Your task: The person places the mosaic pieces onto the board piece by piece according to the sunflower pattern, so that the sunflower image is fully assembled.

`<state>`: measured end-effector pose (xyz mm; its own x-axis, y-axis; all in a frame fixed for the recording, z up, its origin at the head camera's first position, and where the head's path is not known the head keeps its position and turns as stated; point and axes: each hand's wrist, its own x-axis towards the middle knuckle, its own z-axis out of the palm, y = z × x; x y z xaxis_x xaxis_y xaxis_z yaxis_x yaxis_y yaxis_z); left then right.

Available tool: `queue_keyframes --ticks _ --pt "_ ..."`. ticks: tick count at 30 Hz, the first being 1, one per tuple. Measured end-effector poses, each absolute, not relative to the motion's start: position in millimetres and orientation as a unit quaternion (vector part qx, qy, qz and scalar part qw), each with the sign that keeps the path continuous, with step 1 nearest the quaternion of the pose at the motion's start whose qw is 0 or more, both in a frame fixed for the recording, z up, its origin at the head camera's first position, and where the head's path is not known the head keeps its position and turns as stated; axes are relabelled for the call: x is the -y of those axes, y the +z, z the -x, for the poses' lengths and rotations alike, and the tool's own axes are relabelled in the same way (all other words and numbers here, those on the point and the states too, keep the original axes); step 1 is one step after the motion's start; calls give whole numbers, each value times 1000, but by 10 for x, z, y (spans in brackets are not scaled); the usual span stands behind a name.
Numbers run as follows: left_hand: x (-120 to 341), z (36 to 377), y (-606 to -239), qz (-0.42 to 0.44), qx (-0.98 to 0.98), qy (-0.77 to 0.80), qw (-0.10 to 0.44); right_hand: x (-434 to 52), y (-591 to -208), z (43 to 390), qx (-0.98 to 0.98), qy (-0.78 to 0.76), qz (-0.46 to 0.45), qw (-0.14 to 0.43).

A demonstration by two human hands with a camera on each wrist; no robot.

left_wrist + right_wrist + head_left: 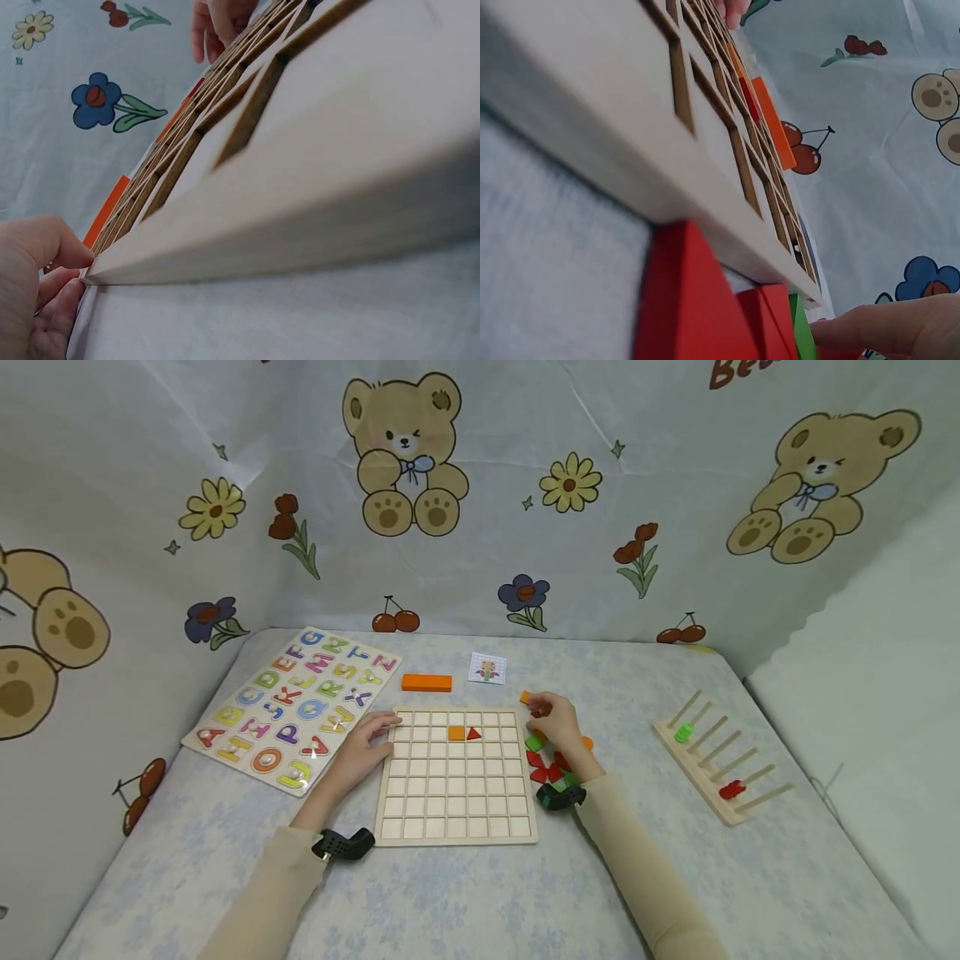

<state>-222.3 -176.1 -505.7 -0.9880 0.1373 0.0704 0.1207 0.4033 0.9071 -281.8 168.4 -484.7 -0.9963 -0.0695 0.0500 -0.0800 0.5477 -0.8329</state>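
Tile-filling step on the wooden grid board [456, 777]: your left hand [366, 747] lies flat, fingers relaxed, on the board's upper-left corner; your right hand [553, 717], just right of the board, has its grip closed on a small orange piece [527, 697]. Smooth red and green tiles [546, 760] lie beside the board's right edge. Next, judge an empty cell beside the seated orange square [456, 732] and red triangle [473, 733].

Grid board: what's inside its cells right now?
The grid board holds an orange square and a red triangle, side by side. Other cells look unfilled; none is covered.
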Motion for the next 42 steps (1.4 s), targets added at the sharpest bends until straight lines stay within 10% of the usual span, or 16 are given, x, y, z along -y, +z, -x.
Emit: queue_keyframes --ticks 42 --pt "1733 2215 -5120 -65 -837 543 0 -1928 -4720 2841 900 415 -116 -66"
